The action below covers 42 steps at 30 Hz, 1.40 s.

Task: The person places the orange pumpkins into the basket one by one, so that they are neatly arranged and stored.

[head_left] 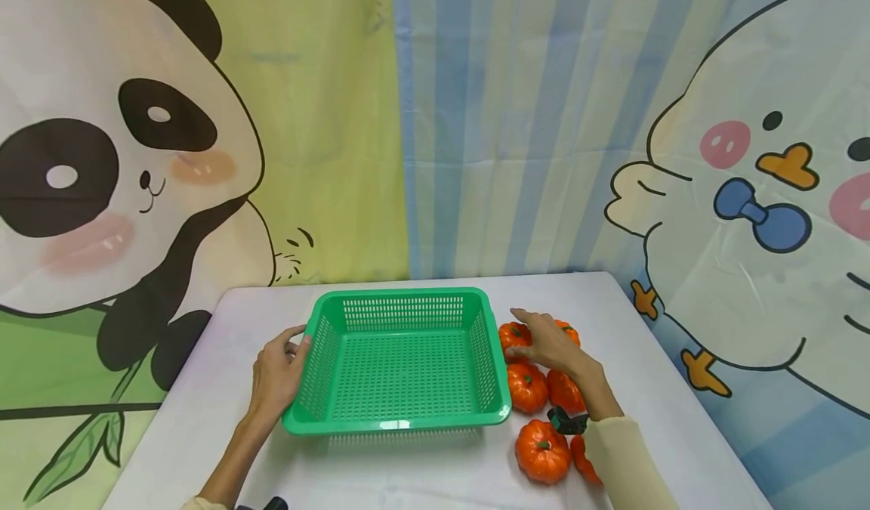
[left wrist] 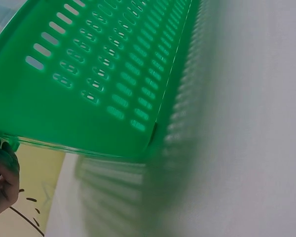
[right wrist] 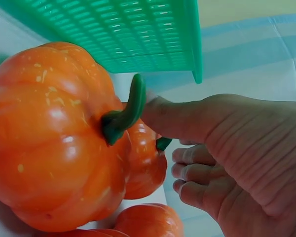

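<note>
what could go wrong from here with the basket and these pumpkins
The left hand holds the green basket at one side only, so it might tilt or slide. The round pumpkins cluster close together around the right hand, so grabbing one could set another rolling. The wristband could also knock the nearby pumpkins.

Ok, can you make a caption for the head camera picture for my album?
The left hand holds a green basket, and the right hand is at the orange pumpkins beside it.
</note>
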Available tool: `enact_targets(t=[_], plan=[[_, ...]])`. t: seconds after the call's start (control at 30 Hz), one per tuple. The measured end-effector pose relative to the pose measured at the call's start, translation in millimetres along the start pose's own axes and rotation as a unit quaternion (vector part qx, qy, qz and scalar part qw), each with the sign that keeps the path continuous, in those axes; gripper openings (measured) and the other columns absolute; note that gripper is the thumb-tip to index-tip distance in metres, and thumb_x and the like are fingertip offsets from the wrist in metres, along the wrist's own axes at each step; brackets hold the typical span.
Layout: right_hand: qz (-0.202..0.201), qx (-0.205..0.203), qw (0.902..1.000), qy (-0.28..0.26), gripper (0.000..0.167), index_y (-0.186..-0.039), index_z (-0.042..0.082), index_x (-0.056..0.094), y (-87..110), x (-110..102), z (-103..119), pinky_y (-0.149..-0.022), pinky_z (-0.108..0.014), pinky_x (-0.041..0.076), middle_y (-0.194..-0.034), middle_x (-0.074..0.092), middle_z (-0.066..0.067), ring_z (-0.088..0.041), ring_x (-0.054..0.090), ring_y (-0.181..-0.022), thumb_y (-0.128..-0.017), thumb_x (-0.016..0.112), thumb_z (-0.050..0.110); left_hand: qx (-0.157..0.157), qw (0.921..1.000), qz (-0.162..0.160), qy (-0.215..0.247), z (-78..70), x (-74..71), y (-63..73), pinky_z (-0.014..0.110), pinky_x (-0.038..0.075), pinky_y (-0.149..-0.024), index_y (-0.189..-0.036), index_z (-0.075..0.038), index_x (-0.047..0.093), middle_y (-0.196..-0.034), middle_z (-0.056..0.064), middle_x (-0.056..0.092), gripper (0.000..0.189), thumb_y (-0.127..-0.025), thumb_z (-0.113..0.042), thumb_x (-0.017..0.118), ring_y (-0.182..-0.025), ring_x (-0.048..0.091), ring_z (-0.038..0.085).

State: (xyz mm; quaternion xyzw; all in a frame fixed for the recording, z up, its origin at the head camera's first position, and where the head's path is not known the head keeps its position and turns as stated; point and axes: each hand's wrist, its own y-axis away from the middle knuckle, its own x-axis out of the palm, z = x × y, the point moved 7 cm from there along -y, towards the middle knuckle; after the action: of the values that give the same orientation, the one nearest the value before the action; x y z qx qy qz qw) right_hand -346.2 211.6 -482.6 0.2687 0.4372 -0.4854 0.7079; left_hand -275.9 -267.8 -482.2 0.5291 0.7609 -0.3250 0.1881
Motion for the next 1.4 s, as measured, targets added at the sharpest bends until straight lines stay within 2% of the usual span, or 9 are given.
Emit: enact_targets(t=[0.33,0.4,0.57,0.67,0.83,0.97,1.07,1.2,1.4], plan=[[0.021,-0.001,0.9998,-0.003,0.084,-0.157,-0.008,0.052,-5.4,9,-5,-0.117,-0.067,0.047,-0.149,0.065,-0.027,-0.049,0.061,-0.135,-0.091,0.091,0.028,-0.010,0.9997,-0.007,0.019,2.8,1.4,0.0,0.027,0.047,-0.060,-0.142,0.003,0.068,-0.088,0.019,0.076,0.039,-0.111,-0.020,0.063,-0.067,0.066,0.016],[0.006,-0.020,0.9998,-0.006,0.086,-0.154,-0.008,0.055,-7.9,14,-14,-0.113,-0.067,0.049,-0.144,0.068,-0.025,-0.047,0.063,-0.130,-0.089,0.092,0.034,-0.014,0.9997,-0.006,0.020,3.4,1.8,-0.1,0.027,0.047,-0.060,-0.142,0.003,0.068,-0.089,0.019,0.077,0.039,-0.111,-0.020,0.064,-0.067,0.066,0.015],[-0.016,-0.046,0.9987,-0.015,0.087,-0.149,-0.010,0.058,-13.6,21,-29,-0.110,-0.067,0.052,-0.139,0.072,-0.025,-0.045,0.068,-0.124,-0.084,0.097,0.033,-0.023,0.9994,-0.001,0.024,5.0,2.7,0.0,0.026,0.048,-0.059,-0.144,0.002,0.067,-0.089,0.019,0.077,0.040,-0.112,-0.021,0.063,-0.065,0.066,0.012],[-0.014,-0.054,0.9984,-0.014,0.087,-0.148,-0.010,0.060,-20.1,27,-40,-0.108,-0.065,0.054,-0.137,0.073,-0.025,-0.044,0.070,-0.121,-0.082,0.098,0.031,-0.022,0.9994,-0.001,0.028,5.8,3.2,0.4,0.026,0.048,-0.059,-0.144,0.001,0.067,-0.088,0.018,0.077,0.040,-0.112,-0.022,0.063,-0.064,0.066,0.011],[-0.024,-0.088,0.9958,-0.005,0.088,-0.144,-0.010,0.063,-28.2,37,-56,-0.102,-0.061,0.058,-0.133,0.075,-0.024,-0.040,0.071,-0.115,-0.082,0.098,0.042,-0.023,0.9993,-0.003,0.030,6.4,3.1,0.6,0.026,0.048,-0.059,-0.144,0.001,0.067,-0.089,0.018,0.077,0.040,-0.112,-0.022,0.063,-0.064,0.066,0.010],[-0.017,-0.079,0.9967,-0.009,0.085,-0.145,-0.012,0.062,-17.5,24,-35,-0.104,-0.059,0.058,-0.134,0.074,-0.025,-0.041,0.070,-0.116,-0.084,0.097,0.036,-0.023,0.9993,-0.001,0.031,6.4,4.1,0.7,0.026,0.047,-0.058,-0.144,0.001,0.067,-0.088,0.018,0.077,0.040,-0.112,-0.022,0.063,-0.062,0.064,0.010],[-0.008,-0.039,0.9991,-0.016,0.081,-0.147,-0.012,0.060,-6.8,10,-12,-0.109,-0.064,0.053,-0.138,0.071,-0.028,-0.045,0.066,-0.120,-0.084,0.097,0.025,-0.020,0.9993,0.001,0.032,6.0,4.4,1.0,0.026,0.046,-0.057,-0.144,0.002,0.067,-0.088,0.018,0.076,0.040,-0.112,-0.021,0.063,-0.061,0.063,0.010],[-0.001,0.001,0.9998,-0.021,0.081,-0.150,-0.010,0.059,-2.4,1,1,-0.113,-0.065,0.051,-0.143,0.070,-0.026,-0.043,0.065,-0.125,-0.084,0.097,0.018,-0.016,0.9993,-0.001,0.034,5.8,3.3,0.7,0.027,0.046,-0.056,-0.143,0.003,0.067,-0.087,0.018,0.077,0.040,-0.112,-0.021,0.063,-0.059,0.063,0.009],[-0.007,-0.003,0.9998,-0.018,0.079,-0.149,-0.009,0.060,-0.2,-8,10,-0.112,-0.061,0.053,-0.142,0.071,-0.025,-0.041,0.067,-0.126,-0.084,0.096,0.017,-0.016,0.9990,0.003,0.041,5.5,3.9,-0.3,0.027,0.047,-0.054,-0.144,0.003,0.066,-0.087,0.019,0.077,0.040,-0.112,-0.021,0.062,-0.057,0.065,0.008]])
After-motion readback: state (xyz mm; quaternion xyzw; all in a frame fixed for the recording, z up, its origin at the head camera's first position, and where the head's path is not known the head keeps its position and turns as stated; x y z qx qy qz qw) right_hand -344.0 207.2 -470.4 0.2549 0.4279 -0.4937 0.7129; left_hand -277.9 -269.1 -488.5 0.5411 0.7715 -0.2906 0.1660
